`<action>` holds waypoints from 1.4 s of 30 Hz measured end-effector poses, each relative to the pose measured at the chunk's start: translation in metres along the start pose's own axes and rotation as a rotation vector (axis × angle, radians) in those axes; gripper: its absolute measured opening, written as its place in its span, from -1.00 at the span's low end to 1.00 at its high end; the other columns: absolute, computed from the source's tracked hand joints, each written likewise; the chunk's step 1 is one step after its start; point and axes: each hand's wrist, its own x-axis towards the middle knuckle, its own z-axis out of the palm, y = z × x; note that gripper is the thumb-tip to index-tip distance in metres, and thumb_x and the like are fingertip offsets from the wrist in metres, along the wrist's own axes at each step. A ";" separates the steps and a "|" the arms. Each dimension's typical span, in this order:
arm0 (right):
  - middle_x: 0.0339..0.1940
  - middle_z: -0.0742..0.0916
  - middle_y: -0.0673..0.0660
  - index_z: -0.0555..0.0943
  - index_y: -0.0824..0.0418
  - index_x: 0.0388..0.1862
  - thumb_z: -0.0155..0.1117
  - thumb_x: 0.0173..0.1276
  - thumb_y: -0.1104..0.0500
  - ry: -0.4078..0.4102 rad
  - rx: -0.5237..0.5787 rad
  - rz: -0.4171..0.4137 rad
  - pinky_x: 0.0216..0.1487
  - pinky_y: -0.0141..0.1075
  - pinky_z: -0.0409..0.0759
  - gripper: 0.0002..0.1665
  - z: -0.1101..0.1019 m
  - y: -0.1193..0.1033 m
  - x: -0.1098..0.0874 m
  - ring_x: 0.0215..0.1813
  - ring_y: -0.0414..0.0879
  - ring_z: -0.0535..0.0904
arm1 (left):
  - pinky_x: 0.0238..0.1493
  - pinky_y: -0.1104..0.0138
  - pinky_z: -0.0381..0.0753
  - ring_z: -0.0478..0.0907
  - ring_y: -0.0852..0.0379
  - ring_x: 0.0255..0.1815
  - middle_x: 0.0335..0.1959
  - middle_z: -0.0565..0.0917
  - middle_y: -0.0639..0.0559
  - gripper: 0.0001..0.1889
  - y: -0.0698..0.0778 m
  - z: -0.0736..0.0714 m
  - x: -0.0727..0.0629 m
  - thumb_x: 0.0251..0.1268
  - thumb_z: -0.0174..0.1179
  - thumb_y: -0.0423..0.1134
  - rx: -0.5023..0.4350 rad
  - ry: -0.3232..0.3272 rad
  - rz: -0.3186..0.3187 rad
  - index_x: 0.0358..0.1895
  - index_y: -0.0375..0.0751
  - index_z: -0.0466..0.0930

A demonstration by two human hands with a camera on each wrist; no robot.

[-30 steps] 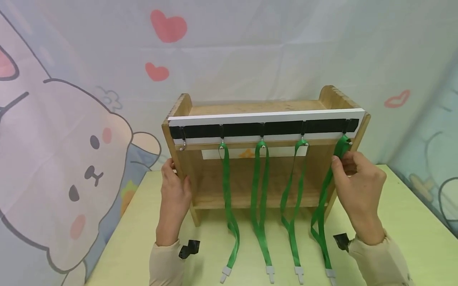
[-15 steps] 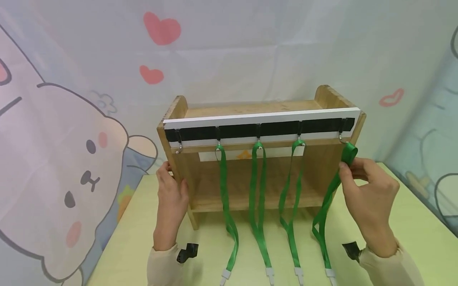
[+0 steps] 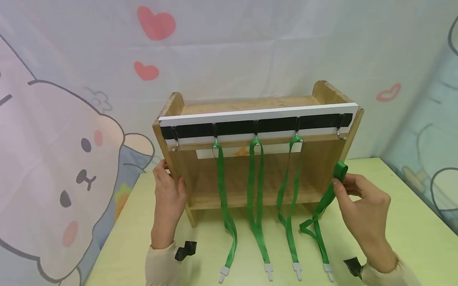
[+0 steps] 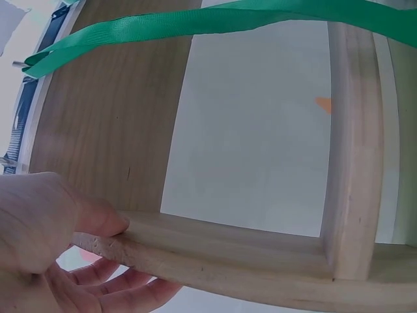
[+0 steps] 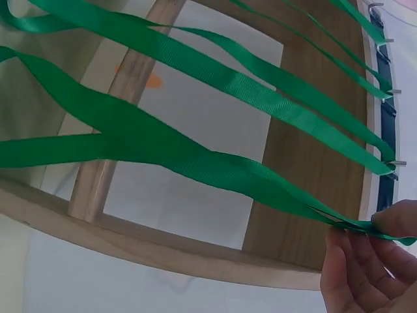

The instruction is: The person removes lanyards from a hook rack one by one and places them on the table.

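Three green ribbon lanyards (image 3: 251, 178) hang on metal hooks (image 3: 176, 142) — a fourth lanyard (image 3: 325, 198), unhooked, the right hand (image 3: 365, 204) pinches below a bare end hook (image 3: 338, 132), while the left hand (image 3: 168, 194) grips the brown wooden shelf (image 3: 235, 178).

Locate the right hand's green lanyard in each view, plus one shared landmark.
Head: held lanyard, right of centre, running from the right hand down to its white clip.
Left wrist: not in it; the strap across the top hangs from a hook.
Right wrist: held lanyard, running from the left edge to the fingers at lower right.
Shared landmark: the black strip (centre, left edge, right edge respectively).
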 end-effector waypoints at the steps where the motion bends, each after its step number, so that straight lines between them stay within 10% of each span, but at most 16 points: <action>1: -0.44 0.76 0.19 0.70 0.46 -0.33 0.34 0.23 0.44 -0.012 0.003 0.007 -0.21 -0.67 0.49 -0.95 0.000 -0.001 -0.001 -0.32 -0.63 0.54 | -0.12 -0.20 0.63 0.53 -0.50 0.01 0.11 0.29 -0.47 -0.42 0.000 0.000 0.000 0.32 0.09 -0.65 -0.001 0.001 0.000 0.33 -0.49 0.04; 30: -0.41 0.80 -0.04 0.76 0.15 -0.24 0.50 0.11 0.49 -0.442 -0.001 0.168 -0.35 -0.58 0.55 -0.69 -0.015 0.010 -0.057 -0.32 -0.36 0.68 | 0.02 -0.24 0.57 0.46 -0.50 0.15 0.17 0.28 -0.50 -0.44 0.000 0.001 0.000 0.38 0.07 -0.61 -0.023 -0.022 -0.053 0.35 -0.51 0.04; 42: -0.46 0.76 -0.15 0.75 0.12 -0.29 0.53 0.12 0.42 -0.525 -0.118 0.102 -0.44 -0.35 0.56 -0.74 -0.016 0.022 -0.070 -0.39 -0.37 0.62 | 0.05 -0.26 0.54 0.46 -0.50 0.17 0.20 0.30 -0.52 -0.43 0.000 0.001 0.000 0.38 0.09 -0.61 -0.017 -0.029 -0.050 0.35 -0.50 0.04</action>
